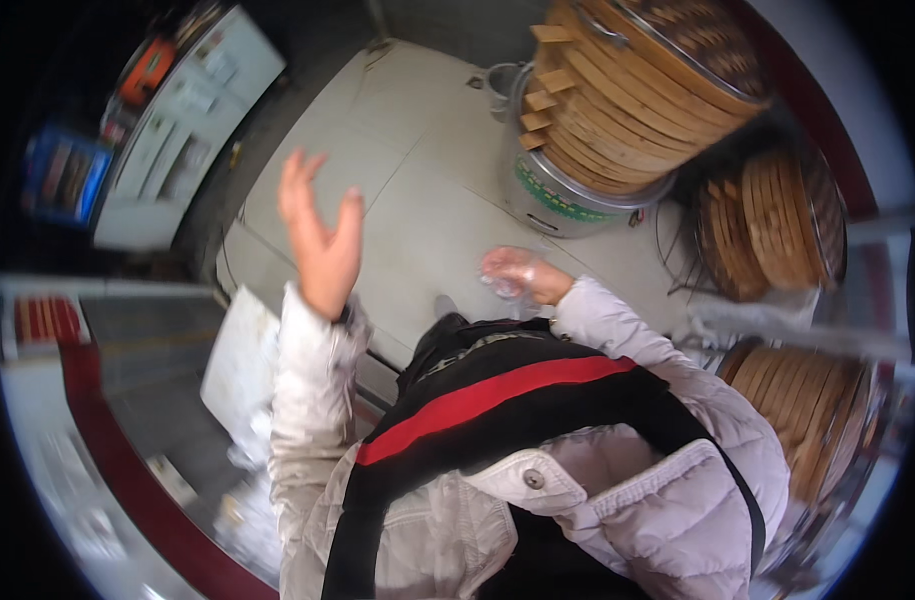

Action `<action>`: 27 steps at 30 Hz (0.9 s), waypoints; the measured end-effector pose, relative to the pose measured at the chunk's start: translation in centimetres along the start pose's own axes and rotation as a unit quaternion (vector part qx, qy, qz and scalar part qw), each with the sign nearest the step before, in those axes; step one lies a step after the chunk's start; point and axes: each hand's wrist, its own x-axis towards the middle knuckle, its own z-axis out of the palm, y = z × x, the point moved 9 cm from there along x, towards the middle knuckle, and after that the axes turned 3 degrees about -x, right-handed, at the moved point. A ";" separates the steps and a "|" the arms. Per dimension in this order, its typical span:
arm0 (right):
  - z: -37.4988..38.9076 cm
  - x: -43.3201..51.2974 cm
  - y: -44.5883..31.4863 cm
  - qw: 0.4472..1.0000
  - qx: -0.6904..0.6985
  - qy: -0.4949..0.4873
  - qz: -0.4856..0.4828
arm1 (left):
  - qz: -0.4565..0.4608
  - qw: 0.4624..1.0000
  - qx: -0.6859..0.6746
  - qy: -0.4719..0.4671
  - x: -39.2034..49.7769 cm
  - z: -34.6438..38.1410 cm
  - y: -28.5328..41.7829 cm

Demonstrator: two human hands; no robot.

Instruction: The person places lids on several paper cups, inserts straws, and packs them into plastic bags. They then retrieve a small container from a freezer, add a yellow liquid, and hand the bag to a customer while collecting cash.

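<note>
My left hand (pixel 319 232) is raised above the tiled floor with its fingers and thumb apart, and it holds nothing. In front of the black apron (pixel 465 341) with a red band is my right hand (pixel 536 276), its fingers curled. Clear plastic (pixel 506 271) covers those fingers; I cannot tell whether it is a thin glove or a bag in the hand. Beyond the right hand stands a metal steamer pot (pixel 551 199) with a green label that bears writing. A tall stack of bamboo steamer baskets (pixel 630 112) rests on the pot.
More bamboo steamers (pixel 776 225) stand at the right, with another stack (pixel 802 412) nearer me. A white cabinet (pixel 180 142) and a blue crate (pixel 67 176) are at far left. Near my left sleeve is a white box (pixel 240 360). Pale tiles (pixel 420 187) cover the floor.
</note>
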 end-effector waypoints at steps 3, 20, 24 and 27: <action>-7.7 -1.3 -1.4 0.987 0.098 0.124 -0.033 | -0.021 0.983 -0.036 -0.176 5.7 15.1 -8.7; -21.9 -1.5 6.9 0.788 0.414 0.413 -0.191 | -0.430 0.450 -0.291 -0.727 -2.3 64.6 -22.6; -21.6 -0.2 8.1 0.754 0.455 0.445 -0.160 | -0.523 0.156 -0.402 -0.735 -5.5 66.3 -16.4; -24.4 1.3 5.8 0.728 0.467 0.363 -0.347 | -0.563 0.010 -0.405 -0.720 -8.3 66.2 -11.0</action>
